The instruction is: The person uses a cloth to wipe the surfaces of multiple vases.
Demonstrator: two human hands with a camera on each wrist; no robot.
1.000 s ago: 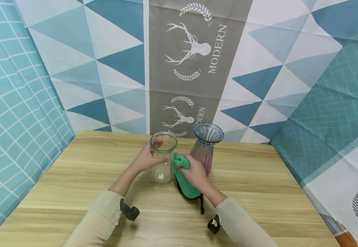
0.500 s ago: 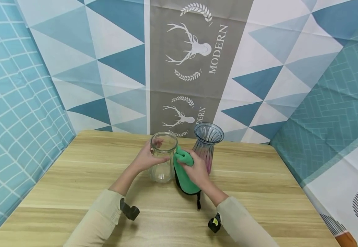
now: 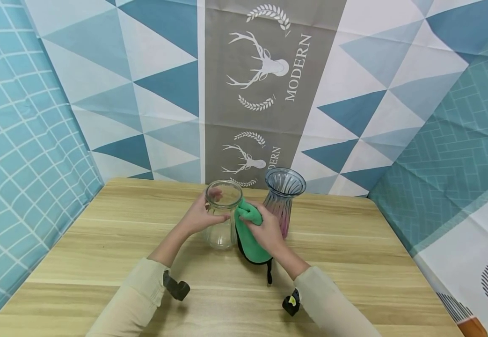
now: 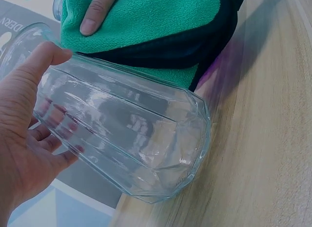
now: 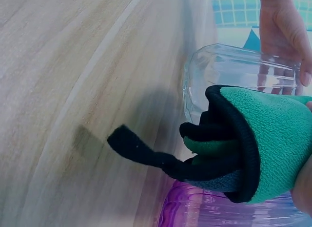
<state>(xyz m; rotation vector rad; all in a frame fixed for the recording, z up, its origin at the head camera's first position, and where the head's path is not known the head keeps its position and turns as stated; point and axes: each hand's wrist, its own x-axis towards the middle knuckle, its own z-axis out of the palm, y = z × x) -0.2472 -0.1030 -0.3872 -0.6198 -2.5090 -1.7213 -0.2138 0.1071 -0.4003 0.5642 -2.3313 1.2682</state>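
Observation:
A clear glass jar (image 3: 220,234) with a wide rim and faceted sides stands upright on the table. My left hand (image 3: 199,216) grips it round the upper body, thumb on the near side and fingers behind the glass. My right hand (image 3: 267,230) holds a folded green cloth (image 4: 146,27) with black edging, bunched at the top. The cloth lies against the jar's right side, and a black loop (image 5: 141,151) hangs from its lower end. Just behind the right hand is a ribbed glass vase (image 3: 285,187), blue-grey above and pink-purple below, partly hidden by that hand.
The wood-grain table (image 3: 100,262) runs up to a patterned backdrop (image 3: 163,93) behind the jar and vase. Blue grid cloth (image 3: 8,117) hangs on the left side and teal cloth (image 3: 458,140) on the right.
The right hand and cloth have risen slightly along the jar's side, the cloth's lower end and loop higher than a second ago. The left hand and jar stay in place.

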